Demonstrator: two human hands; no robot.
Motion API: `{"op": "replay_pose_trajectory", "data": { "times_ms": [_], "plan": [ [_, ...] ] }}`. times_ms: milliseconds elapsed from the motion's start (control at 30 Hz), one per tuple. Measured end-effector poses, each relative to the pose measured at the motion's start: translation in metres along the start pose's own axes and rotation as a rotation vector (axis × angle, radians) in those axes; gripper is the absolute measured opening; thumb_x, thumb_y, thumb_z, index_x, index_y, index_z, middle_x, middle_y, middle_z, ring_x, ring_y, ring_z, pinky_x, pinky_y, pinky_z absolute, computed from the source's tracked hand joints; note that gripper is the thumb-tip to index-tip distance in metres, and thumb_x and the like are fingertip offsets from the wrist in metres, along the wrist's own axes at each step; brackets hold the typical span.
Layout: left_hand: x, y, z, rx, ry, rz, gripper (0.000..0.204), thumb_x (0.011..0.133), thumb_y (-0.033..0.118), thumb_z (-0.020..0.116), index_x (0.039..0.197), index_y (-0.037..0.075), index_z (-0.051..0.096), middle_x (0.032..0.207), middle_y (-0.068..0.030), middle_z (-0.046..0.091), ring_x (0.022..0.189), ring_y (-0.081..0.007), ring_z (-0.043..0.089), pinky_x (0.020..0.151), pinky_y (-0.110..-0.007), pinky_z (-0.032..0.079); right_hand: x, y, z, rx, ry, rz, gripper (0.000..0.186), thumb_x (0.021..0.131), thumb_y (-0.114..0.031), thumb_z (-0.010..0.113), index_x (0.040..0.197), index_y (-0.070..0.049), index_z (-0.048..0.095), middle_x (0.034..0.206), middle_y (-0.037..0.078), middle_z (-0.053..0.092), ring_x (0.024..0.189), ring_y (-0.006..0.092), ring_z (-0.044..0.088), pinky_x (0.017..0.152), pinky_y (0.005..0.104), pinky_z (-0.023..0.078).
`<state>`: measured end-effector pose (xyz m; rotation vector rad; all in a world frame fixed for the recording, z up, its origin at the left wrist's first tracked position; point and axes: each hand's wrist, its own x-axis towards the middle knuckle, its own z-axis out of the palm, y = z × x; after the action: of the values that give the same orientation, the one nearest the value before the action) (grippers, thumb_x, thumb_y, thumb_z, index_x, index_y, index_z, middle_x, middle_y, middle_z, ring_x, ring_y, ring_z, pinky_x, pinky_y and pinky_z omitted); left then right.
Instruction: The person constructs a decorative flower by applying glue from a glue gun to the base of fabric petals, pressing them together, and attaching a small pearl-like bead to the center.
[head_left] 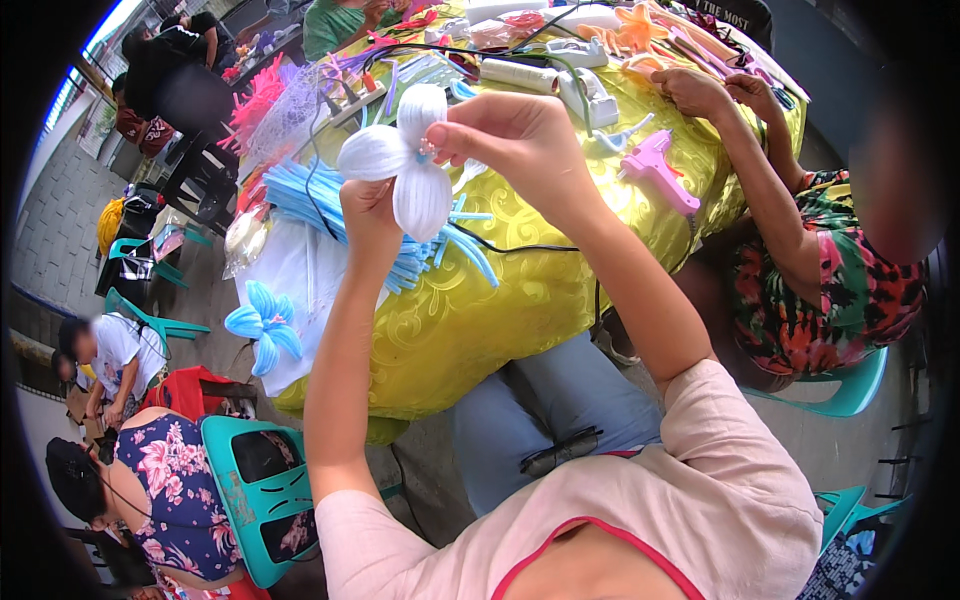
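Above the near side of the table I hold up a white flower with rounded petals that look made of fuzzy stems. My left hand is closed around its underside, where the grip is partly hidden by the petals. With thumb and fingertips pressed together, my right hand pinches at the small, pale blue centre. Below the flower lies a bundle of light blue pipe cleaners. A finished-looking light blue flower rests on white plastic sheeting, left of my left forearm.
Yellow patterned cloth covers the table. A pink glue gun lies right of my right hand, near white tape dispensers. Black cords cross the table. At right, a co-worker's hands work beside orange flowers.
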<state>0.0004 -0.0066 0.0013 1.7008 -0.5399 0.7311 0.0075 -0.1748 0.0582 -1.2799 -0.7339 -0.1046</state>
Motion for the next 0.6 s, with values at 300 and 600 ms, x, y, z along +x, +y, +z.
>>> {"op": "replay_pose_trajectory", "data": {
  "times_ms": [300, 600],
  "plan": [
    [0.0007, -0.0006, 0.0059, -0.006, 0.066, 0.024, 0.011, 0.078, 0.002, 0.051, 0.084, -0.002, 0.059, 0.076, -0.0048, 0.061, 0.071, -0.0098, 0.055, 0.063, -0.024, 0.043, -0.0024, 0.0048, 0.002, -0.001, -0.011, 0.024, 0.014, 0.076, -0.011, 0.063, 0.078, 0.002, 0.062, 0.069, 0.004, 0.06, 0.064, 0.0075, 0.055, 0.059, 0.0208, 0.046],
    [0.0009, -0.0045, 0.0038, 0.042, 0.007, -0.04, 0.012, 0.078, 0.001, 0.05, 0.084, -0.003, 0.059, 0.073, -0.0041, 0.061, 0.068, -0.0091, 0.055, 0.062, -0.024, 0.043, -0.0054, 0.0068, -0.0039, -0.027, 0.01, 0.009, 0.017, 0.075, -0.013, 0.064, 0.082, 0.003, 0.062, 0.072, 0.006, 0.063, 0.062, 0.0073, 0.058, 0.057, 0.0192, 0.046]
  ]
}}
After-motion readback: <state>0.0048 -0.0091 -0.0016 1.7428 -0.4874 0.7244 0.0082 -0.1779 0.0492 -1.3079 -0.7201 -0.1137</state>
